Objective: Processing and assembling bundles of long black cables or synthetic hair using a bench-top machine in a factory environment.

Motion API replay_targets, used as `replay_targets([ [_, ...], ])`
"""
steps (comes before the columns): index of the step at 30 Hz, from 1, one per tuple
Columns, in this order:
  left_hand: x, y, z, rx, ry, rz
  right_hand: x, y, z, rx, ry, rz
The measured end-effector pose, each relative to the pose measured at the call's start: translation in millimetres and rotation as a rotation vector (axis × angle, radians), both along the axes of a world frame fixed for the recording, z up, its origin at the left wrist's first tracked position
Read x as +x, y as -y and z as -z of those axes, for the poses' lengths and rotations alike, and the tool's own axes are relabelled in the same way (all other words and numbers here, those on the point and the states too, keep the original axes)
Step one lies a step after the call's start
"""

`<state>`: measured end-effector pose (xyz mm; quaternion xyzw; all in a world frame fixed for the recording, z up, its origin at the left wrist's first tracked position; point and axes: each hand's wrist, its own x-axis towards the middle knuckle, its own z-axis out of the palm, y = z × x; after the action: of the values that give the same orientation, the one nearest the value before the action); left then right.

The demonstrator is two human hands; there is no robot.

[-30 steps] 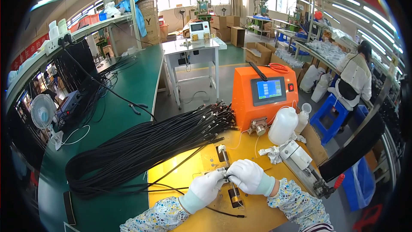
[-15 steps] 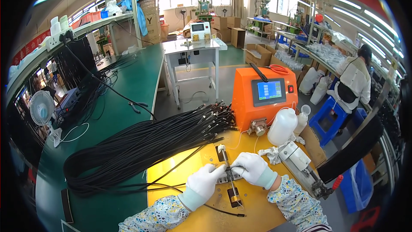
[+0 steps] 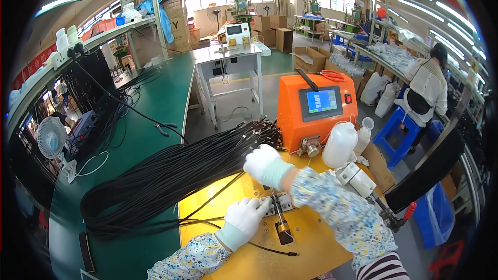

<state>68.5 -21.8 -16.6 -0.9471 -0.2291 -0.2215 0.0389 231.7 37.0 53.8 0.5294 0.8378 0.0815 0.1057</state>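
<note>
My gloved left hand (image 3: 241, 222) rests on the yellow work plate (image 3: 311, 243), its fingers drawn together at the left side of a small metal clamping fixture (image 3: 280, 203). Whatever is between those fingertips is hidden. Higher up, my gloved right hand (image 3: 265, 165) hangs with curled fingers beside the connector ends of a thick bundle of black cables (image 3: 171, 171); its grip is turned away from view. A single black cable (image 3: 270, 250) runs beneath my left wrist and ends in a small plug on the plate.
Behind the plate stands an orange machine (image 3: 317, 109) with a touchscreen, red-handled pliers (image 3: 332, 75) on top. White bottles (image 3: 340, 144) and a red-handled toggle clamp (image 3: 409, 211) lie to the right. A green table (image 3: 150, 93) extends left, with a fan (image 3: 52, 137). Another person (image 3: 428, 85) sits at far right.
My right hand has left the fixture and moved up and left to the cable ends, its forearm now crossing the plate. My left hand stays by the fixture.
</note>
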Motion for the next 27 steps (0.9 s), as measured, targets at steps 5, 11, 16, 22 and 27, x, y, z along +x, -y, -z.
replay_targets([
  [5, 10.1, 1.0, -3.5, 0.016, 0.003, 0.026, -1.0, -37.3, 18.3, -0.011, 0.087, 0.088],
  [11, 12.7, -3.0, -1.9, -0.032, 0.031, 0.066, 9.9, -36.5, 25.4, 0.02, 0.09, 0.029],
  [16, 2.1, -7.1, -2.4, -0.055, 0.023, 0.006, 19.2, -15.6, 5.0, 0.354, -0.163, -0.117],
  [22, 4.6, -14.6, -8.8, -0.137, 0.071, -0.053, 42.9, 26.9, -17.2, 0.538, -0.353, -0.119],
  [27, 3.6, -18.8, -3.8, -0.152, 0.09, -0.004, 61.3, 50.1, -5.1, 0.552, -0.41, -0.078],
])
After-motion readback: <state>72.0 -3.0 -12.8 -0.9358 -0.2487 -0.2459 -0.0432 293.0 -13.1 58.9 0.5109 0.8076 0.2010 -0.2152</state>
